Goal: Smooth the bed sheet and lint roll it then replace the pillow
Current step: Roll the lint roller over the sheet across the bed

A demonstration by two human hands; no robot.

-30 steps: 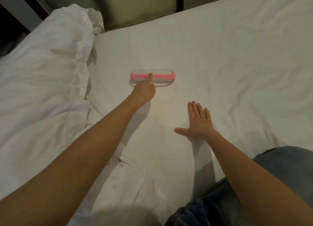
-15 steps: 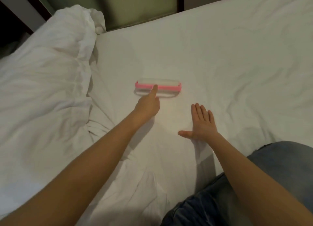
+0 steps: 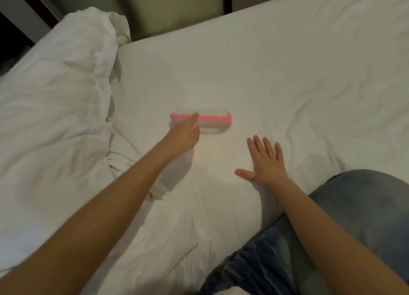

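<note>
A pink lint roller (image 3: 212, 119) with a white roll lies across the white bed sheet (image 3: 287, 73) in the middle of the view. My left hand (image 3: 184, 135) grips its handle from the near side, index finger stretched along the pink frame. The roller is a little blurred. My right hand (image 3: 264, 162) rests flat on the sheet, fingers straight and spread, just right of and nearer than the roller. No pillow is plainly in view.
A crumpled white duvet (image 3: 51, 109) is heaped along the left side of the bed. A green padded headboard (image 3: 172, 5) stands behind the mattress edge. My knee in blue jeans (image 3: 354, 206) rests on the bed at the lower right.
My left hand has drawn the lint roller toward me over the sheet. My right hand stays flat in nearly the same spot.
</note>
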